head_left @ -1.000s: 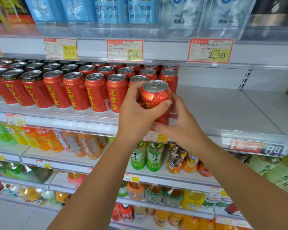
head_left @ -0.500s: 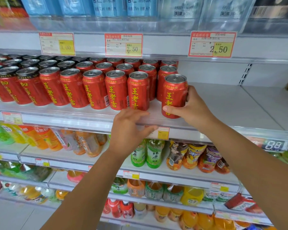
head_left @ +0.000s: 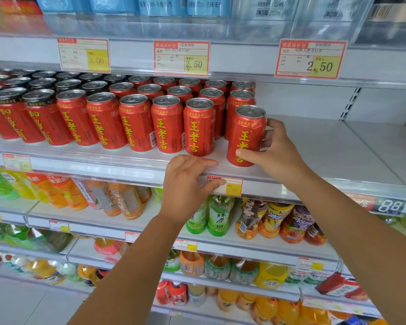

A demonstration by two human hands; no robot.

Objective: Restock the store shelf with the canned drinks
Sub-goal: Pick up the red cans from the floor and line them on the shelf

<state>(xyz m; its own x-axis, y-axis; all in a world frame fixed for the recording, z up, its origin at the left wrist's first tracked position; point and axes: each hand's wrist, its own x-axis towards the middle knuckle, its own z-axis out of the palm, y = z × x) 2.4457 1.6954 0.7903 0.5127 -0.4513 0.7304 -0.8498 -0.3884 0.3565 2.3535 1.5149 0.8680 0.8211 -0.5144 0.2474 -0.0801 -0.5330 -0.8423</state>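
A red can with yellow characters (head_left: 245, 134) stands upright at the front of the white shelf (head_left: 326, 156), at the right end of the front row of matching red cans (head_left: 136, 123). My right hand (head_left: 275, 151) is wrapped around this can from the right, thumb on its lower front. My left hand (head_left: 188, 186) holds nothing; its fingers rest spread on the shelf's front lip, just below the row. More rows of the same cans stand behind.
The right part of this shelf is bare white board. Price tags (head_left: 311, 58) hang from the shelf above. Lower shelves hold bottled teas and juices (head_left: 217, 216). Blue and clear packs (head_left: 197, 5) fill the top shelf.
The can went from both hands in front of the shelf to standing at the row's right end. My left hand let go and dropped to the shelf's front lip.
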